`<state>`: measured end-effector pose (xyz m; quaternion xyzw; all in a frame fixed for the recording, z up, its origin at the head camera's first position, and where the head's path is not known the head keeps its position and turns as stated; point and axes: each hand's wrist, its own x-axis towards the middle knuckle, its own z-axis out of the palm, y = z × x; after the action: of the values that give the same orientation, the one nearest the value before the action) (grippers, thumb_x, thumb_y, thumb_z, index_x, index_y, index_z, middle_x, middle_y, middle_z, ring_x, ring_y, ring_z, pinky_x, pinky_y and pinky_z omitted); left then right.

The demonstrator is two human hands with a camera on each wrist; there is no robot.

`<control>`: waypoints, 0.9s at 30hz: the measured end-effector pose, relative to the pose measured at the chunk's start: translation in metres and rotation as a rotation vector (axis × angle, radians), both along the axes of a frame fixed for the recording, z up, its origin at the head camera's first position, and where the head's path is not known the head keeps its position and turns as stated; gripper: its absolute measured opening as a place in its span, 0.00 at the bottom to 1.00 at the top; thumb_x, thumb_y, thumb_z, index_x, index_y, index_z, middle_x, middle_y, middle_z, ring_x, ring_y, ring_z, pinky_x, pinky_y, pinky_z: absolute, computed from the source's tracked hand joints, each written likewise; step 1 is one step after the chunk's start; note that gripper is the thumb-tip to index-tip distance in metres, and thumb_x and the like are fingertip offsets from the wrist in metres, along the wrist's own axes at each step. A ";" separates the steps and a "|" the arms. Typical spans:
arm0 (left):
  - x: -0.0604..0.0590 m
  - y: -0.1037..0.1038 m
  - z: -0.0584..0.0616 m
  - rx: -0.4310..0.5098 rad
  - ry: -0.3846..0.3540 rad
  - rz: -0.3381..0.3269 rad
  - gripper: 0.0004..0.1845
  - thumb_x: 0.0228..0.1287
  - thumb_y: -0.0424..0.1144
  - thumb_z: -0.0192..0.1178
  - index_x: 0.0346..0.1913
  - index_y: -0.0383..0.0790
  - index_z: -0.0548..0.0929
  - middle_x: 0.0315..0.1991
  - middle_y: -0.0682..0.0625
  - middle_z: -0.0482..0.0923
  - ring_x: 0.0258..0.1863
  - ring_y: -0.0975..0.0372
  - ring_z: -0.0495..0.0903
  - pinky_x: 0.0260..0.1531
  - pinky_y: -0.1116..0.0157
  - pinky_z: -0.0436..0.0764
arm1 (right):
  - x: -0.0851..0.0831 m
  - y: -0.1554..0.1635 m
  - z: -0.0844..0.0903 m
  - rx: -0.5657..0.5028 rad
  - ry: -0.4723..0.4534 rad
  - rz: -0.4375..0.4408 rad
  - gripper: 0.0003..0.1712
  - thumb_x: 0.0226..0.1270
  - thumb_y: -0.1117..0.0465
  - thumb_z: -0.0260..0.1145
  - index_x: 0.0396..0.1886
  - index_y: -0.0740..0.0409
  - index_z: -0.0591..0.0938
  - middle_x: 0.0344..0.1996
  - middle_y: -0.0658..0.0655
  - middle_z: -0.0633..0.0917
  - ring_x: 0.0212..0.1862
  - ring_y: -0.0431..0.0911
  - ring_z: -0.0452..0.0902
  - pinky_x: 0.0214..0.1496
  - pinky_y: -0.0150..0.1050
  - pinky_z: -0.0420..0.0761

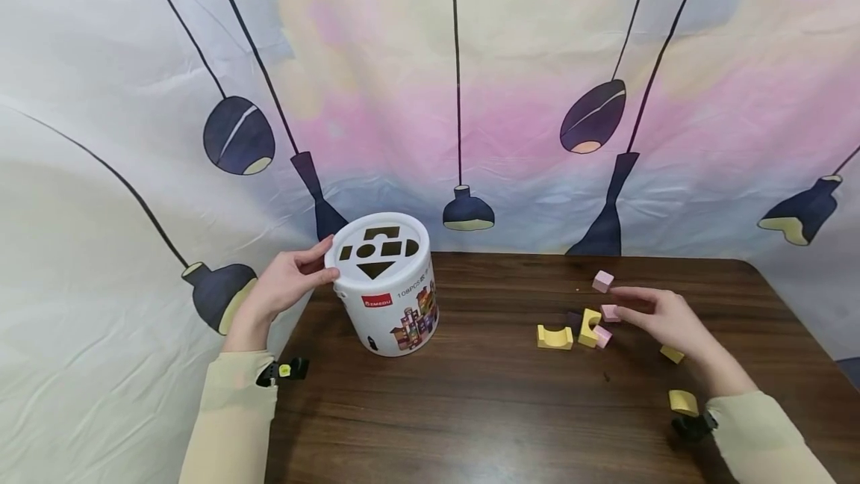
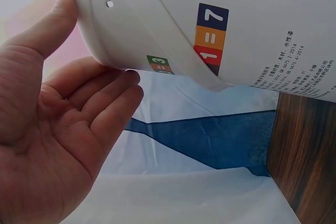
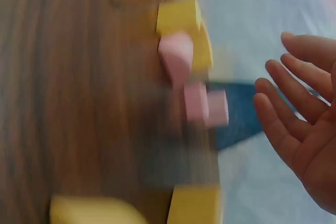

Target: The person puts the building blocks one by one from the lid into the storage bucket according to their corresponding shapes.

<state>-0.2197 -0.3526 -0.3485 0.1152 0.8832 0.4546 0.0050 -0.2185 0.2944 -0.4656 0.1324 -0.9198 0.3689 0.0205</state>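
A white round tub (image 1: 390, 286) with shape-cut holes in its lid stands tilted at the far left corner of the dark wooden table (image 1: 484, 409), its lid leaning toward the camera and its printed side facing near. The left hand (image 1: 285, 286) touches the tub's left side near the rim: in the left wrist view the thumb (image 2: 50, 24) lies against the white wall while the other fingers (image 2: 113, 95) are straight and close together, reaching under the tub's lower edge, so the hand props the tub rather than gripping it. Over on the right side of the table the right hand (image 1: 661, 320) hovers low above a cluster of small blocks, fingers stretched out toward the left and slightly apart, holding nothing; the right wrist view, blurred, shows the same spread fingers (image 3: 294, 108). Its fingertips are just beside a pink block (image 1: 610, 313), though whether they touch it cannot be told. Next to that lie a yellow arch block on its side (image 1: 589, 326), another pink block (image 1: 602, 336) and a yellow arch block (image 1: 555, 336) further left. A pink cube (image 1: 602, 281) sits apart, farther back. Nearer, by the right wrist, lie a small yellow piece (image 1: 672, 354) and a rounded yellow block (image 1: 683, 402). Behind the table hangs a pastel backdrop (image 1: 430, 95) printed with dark hanging lamps.
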 end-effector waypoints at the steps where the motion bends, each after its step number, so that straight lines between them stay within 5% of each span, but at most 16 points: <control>1: 0.000 0.000 0.000 0.000 -0.001 0.001 0.39 0.74 0.43 0.71 0.81 0.40 0.66 0.81 0.44 0.62 0.75 0.48 0.70 0.54 0.80 0.76 | 0.002 0.007 -0.001 0.035 -0.002 -0.018 0.28 0.75 0.51 0.74 0.67 0.61 0.85 0.61 0.68 0.86 0.62 0.61 0.81 0.55 0.48 0.83; 6: 0.001 0.001 0.001 0.014 -0.010 0.012 0.39 0.74 0.43 0.72 0.81 0.40 0.66 0.81 0.44 0.62 0.75 0.48 0.70 0.54 0.80 0.77 | 0.013 0.033 -0.008 0.115 -0.044 -0.069 0.30 0.75 0.48 0.73 0.66 0.64 0.85 0.64 0.77 0.81 0.63 0.72 0.77 0.54 0.66 0.81; 11: 0.000 0.002 -0.001 0.026 -0.018 0.017 0.40 0.74 0.43 0.72 0.81 0.40 0.66 0.81 0.44 0.63 0.75 0.49 0.70 0.55 0.79 0.77 | 0.023 0.055 -0.014 0.194 -0.045 -0.100 0.31 0.73 0.49 0.75 0.64 0.67 0.85 0.61 0.80 0.81 0.61 0.78 0.76 0.52 0.72 0.80; 27: 0.001 0.002 -0.001 0.056 -0.032 0.023 0.41 0.73 0.45 0.72 0.82 0.40 0.66 0.81 0.45 0.63 0.75 0.50 0.70 0.56 0.78 0.78 | 0.034 0.083 -0.024 0.281 -0.148 -0.132 0.38 0.69 0.43 0.78 0.61 0.72 0.84 0.54 0.78 0.84 0.56 0.76 0.79 0.48 0.70 0.81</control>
<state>-0.2192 -0.3501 -0.3495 0.0978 0.8713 0.4808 0.0106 -0.1850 0.3769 -0.4898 0.0458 -0.9679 0.2435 -0.0418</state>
